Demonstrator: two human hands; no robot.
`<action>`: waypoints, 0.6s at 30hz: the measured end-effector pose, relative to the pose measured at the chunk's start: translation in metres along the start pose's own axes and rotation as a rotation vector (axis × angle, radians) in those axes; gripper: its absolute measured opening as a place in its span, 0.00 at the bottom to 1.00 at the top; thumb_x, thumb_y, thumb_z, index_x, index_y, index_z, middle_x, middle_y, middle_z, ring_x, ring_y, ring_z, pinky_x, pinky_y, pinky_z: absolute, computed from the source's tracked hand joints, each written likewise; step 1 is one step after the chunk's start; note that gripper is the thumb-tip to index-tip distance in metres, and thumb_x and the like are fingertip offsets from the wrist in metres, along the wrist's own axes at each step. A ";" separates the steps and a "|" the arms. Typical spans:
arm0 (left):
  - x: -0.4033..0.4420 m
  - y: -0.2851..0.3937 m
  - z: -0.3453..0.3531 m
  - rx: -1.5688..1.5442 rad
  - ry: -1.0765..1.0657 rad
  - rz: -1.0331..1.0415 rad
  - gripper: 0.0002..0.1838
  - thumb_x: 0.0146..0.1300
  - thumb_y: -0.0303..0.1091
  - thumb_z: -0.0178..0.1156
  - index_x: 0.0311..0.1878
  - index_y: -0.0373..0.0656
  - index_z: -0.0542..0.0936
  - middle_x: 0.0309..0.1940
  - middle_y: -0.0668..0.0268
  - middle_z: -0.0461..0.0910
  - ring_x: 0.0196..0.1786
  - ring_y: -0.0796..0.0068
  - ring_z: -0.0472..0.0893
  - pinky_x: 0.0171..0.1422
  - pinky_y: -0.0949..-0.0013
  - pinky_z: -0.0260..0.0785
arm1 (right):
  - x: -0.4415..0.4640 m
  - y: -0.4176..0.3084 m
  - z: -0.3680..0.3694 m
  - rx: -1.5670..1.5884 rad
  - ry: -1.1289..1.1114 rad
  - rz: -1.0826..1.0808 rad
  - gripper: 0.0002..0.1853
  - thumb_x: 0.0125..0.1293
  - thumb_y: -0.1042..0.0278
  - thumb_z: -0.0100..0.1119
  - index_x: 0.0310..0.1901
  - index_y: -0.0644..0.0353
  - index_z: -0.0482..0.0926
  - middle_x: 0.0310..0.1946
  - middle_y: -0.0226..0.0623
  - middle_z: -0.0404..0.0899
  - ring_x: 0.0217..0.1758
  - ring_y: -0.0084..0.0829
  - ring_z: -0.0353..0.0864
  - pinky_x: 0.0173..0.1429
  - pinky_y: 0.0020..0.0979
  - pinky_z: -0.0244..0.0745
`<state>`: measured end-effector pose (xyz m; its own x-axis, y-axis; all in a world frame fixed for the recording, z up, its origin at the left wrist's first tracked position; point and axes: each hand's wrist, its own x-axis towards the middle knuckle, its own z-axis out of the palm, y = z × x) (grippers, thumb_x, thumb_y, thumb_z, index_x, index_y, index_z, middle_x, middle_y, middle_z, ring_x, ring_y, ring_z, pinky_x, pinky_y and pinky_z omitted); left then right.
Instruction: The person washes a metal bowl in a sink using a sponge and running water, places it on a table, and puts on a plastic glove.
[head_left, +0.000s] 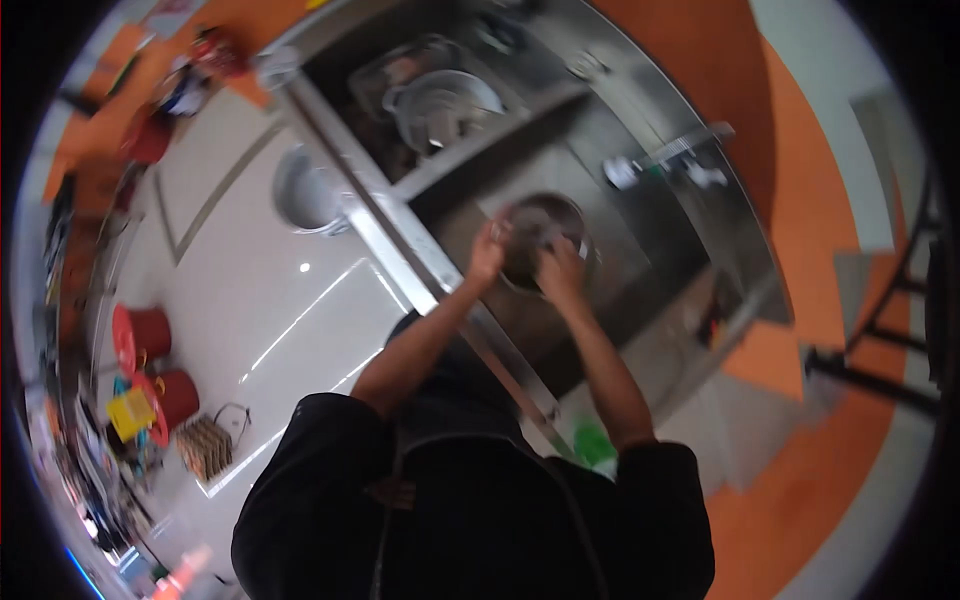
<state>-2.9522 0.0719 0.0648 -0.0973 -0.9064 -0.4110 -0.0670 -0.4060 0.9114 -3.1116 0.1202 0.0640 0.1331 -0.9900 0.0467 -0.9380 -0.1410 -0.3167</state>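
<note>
A round, dark metal bowl [545, 207] is tilted over the nearer basin of a steel sink [625, 290]. My left hand [487, 252] grips its rim on the left side, fingers closed. Reaching into the bowl from the right, my right hand [560, 266] has its fingers bent and pressed toward the inside. Blur hides whether a small thing sits in those fingers. Beyond the bowl, the faucet [685, 150] reaches over the sink's back edge.
The other basin holds a metal pot [480, 88] with items in it and a clear tray. A grey metal pot [305, 190] stands on the floor beside the sink. Red buckets [150, 335] and a woven basket [204, 448] are farther left. Something green [594, 443] lies near my right elbow.
</note>
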 end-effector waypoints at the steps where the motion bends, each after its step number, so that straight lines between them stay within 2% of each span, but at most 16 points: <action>1: -0.002 0.009 0.004 -0.027 0.019 0.159 0.21 0.63 0.32 0.51 0.60 0.46 0.70 0.48 0.65 0.74 0.50 0.75 0.71 0.53 0.74 0.64 | 0.010 -0.013 0.019 0.021 0.044 0.272 0.09 0.58 0.69 0.50 0.38 0.62 0.77 0.44 0.51 0.74 0.47 0.50 0.74 0.45 0.42 0.71; 2: 0.002 0.019 0.008 -0.058 0.064 0.338 0.21 0.63 0.32 0.52 0.60 0.46 0.70 0.51 0.63 0.74 0.53 0.74 0.70 0.55 0.74 0.63 | 0.011 -0.016 0.036 0.240 -0.010 0.344 0.09 0.57 0.71 0.51 0.37 0.62 0.77 0.39 0.53 0.76 0.44 0.52 0.76 0.45 0.48 0.70; 3: -0.005 0.025 0.008 -0.070 0.028 0.294 0.20 0.63 0.32 0.52 0.60 0.46 0.70 0.53 0.63 0.73 0.54 0.73 0.70 0.56 0.74 0.62 | 0.010 -0.027 0.049 0.415 -0.003 0.283 0.09 0.57 0.71 0.50 0.36 0.62 0.78 0.34 0.53 0.77 0.40 0.53 0.76 0.43 0.50 0.69; 4: -0.006 0.032 0.004 -0.079 0.004 0.244 0.20 0.63 0.32 0.52 0.60 0.45 0.71 0.54 0.62 0.72 0.56 0.73 0.69 0.58 0.73 0.61 | 0.009 -0.055 0.019 0.589 0.063 0.302 0.09 0.56 0.71 0.51 0.37 0.60 0.78 0.34 0.54 0.77 0.40 0.53 0.76 0.43 0.49 0.70; 6: 0.003 0.029 -0.001 -0.088 -0.030 0.204 0.20 0.64 0.32 0.52 0.60 0.45 0.70 0.56 0.61 0.71 0.57 0.72 0.68 0.60 0.73 0.59 | 0.009 -0.050 0.034 0.558 0.086 0.237 0.08 0.57 0.69 0.52 0.35 0.58 0.79 0.30 0.48 0.79 0.37 0.51 0.77 0.39 0.47 0.71; 9: 0.010 0.011 -0.008 -0.099 -0.066 0.182 0.20 0.65 0.35 0.51 0.60 0.45 0.70 0.58 0.61 0.70 0.61 0.71 0.66 0.65 0.70 0.54 | -0.005 -0.003 0.011 0.060 -0.219 -0.111 0.09 0.59 0.65 0.52 0.35 0.59 0.79 0.31 0.44 0.79 0.38 0.45 0.78 0.41 0.44 0.71; 12: -0.001 0.015 0.010 0.026 -0.019 0.200 0.20 0.65 0.36 0.51 0.60 0.46 0.70 0.58 0.66 0.69 0.61 0.72 0.65 0.65 0.71 0.54 | 0.002 0.015 -0.010 -0.403 -0.011 0.012 0.11 0.58 0.65 0.51 0.37 0.61 0.80 0.36 0.45 0.79 0.42 0.43 0.79 0.45 0.42 0.71; 13: 0.003 0.016 0.015 -0.042 -0.051 0.176 0.21 0.65 0.38 0.51 0.61 0.47 0.69 0.59 0.69 0.67 0.61 0.73 0.64 0.63 0.71 0.55 | 0.002 0.009 -0.005 -0.289 0.063 0.153 0.11 0.59 0.66 0.50 0.38 0.62 0.79 0.38 0.45 0.78 0.44 0.42 0.77 0.47 0.42 0.69; 15: 0.007 0.020 0.026 0.017 -0.018 0.247 0.21 0.65 0.37 0.51 0.61 0.45 0.69 0.57 0.68 0.69 0.58 0.74 0.66 0.61 0.71 0.57 | 0.006 -0.024 0.016 -0.061 0.205 0.424 0.12 0.61 0.66 0.49 0.40 0.64 0.77 0.42 0.46 0.76 0.48 0.41 0.74 0.52 0.42 0.66; 16: 0.012 0.024 0.029 0.047 0.004 0.288 0.21 0.65 0.36 0.51 0.60 0.44 0.69 0.56 0.67 0.70 0.57 0.74 0.67 0.60 0.71 0.58 | 0.008 -0.039 0.015 0.187 0.208 0.420 0.12 0.61 0.68 0.49 0.42 0.63 0.76 0.44 0.46 0.75 0.50 0.42 0.73 0.53 0.42 0.66; 18: 0.028 0.026 0.030 -0.149 -0.003 0.153 0.20 0.65 0.35 0.51 0.60 0.41 0.70 0.54 0.61 0.71 0.56 0.72 0.67 0.61 0.71 0.57 | 0.007 -0.065 0.006 0.688 0.205 0.407 0.14 0.60 0.71 0.49 0.47 0.61 0.76 0.49 0.45 0.74 0.53 0.42 0.71 0.54 0.43 0.65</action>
<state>-2.9870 0.0394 0.0767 -0.0981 -0.9587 -0.2670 0.0960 -0.2762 0.9563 -3.0480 0.1220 0.0790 -0.2983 -0.9534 -0.0459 -0.4854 0.1930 -0.8527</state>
